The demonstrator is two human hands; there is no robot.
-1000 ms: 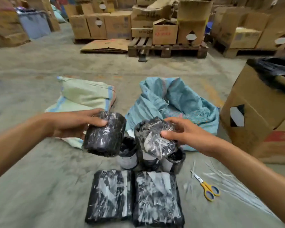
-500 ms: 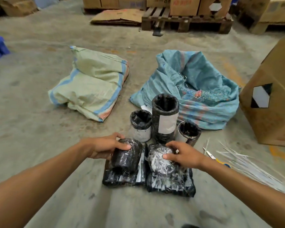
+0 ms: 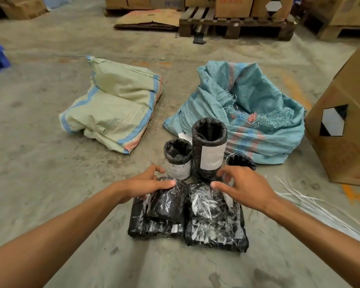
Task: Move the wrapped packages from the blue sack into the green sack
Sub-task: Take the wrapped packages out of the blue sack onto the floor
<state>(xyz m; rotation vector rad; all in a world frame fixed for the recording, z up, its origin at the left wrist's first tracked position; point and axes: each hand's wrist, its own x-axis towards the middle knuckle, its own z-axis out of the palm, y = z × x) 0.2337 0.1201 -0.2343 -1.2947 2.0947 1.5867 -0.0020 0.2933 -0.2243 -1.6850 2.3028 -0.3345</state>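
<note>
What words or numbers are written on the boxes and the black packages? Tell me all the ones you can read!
"RB/3015", roughly; blurred, on a brown cardboard box at the top.
"RB 8007L", roughly; red print, blurred, on the brown box on the wooden pallet.
White label on the tall black wrapped cylinder: no print visible.
White label on the short black wrapped cylinder: print too small to read.

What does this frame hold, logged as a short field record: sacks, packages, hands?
green sack: lying on the floor, far left
blue sack: far right, mouth open
upright packages: three, standing before the blue sack
flat packages: two side by side, a rounded one on each
left hand: fingers spread, thumb on the left rounded package
right hand: fingers spread over the right rounded package
</note>
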